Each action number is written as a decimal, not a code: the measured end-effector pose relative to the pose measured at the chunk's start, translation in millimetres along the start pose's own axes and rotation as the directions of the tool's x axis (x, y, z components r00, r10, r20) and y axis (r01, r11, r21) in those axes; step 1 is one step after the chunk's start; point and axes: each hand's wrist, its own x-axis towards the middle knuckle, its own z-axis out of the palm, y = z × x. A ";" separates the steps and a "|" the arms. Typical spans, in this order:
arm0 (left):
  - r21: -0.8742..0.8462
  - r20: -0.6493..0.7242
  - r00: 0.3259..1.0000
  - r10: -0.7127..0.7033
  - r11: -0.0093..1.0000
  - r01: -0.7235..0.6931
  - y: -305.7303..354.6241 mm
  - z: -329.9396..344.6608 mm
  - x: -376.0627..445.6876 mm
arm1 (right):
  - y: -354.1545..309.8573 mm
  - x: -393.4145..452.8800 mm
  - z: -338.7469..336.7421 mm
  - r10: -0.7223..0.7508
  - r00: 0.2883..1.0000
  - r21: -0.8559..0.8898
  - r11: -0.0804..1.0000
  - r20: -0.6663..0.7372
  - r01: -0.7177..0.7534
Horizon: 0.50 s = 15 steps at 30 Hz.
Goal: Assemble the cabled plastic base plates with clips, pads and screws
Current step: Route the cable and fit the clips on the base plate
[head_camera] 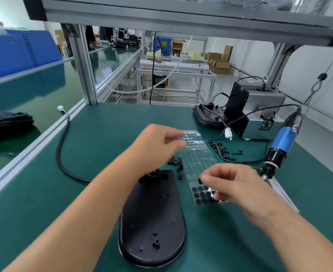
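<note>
Pad step. Left hand point(157, 146) pinches top of clear plastic backing sheet point(198, 160); right hand point(234, 188) peels round black adhesive pad point(200, 181). Black oval plastic base plate point(152, 218) on green tabletop point(103, 134), 7 o'clock of sheet. Next: free pad, press onto plate.

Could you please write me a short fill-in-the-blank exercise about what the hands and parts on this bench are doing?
1. The left hand holds the far end of the clear ____ sheet.
2. The right hand pinches a round black ____ at the sheet's near end.
3. The black base plate lies on the ____ mat.
4. The loose screws lie nearest the ____ hand.

Missing words: pad; pad; green; right
</note>
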 end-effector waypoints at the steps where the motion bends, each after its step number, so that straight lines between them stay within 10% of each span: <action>1: -0.033 -0.072 0.997 -0.036 0.999 0.034 -8.3 -7.1 -3.3 | 0.6 0.5 9.5 0.062 0.997 0.039 0.997 0.047 -0.064; 15: -0.016 -0.192 0.957 -0.218 0.976 0.219 -61.2 9.7 -23.9 | 2.2 15.0 59.5 0.129 0.990 -0.082 0.989 0.052 -0.125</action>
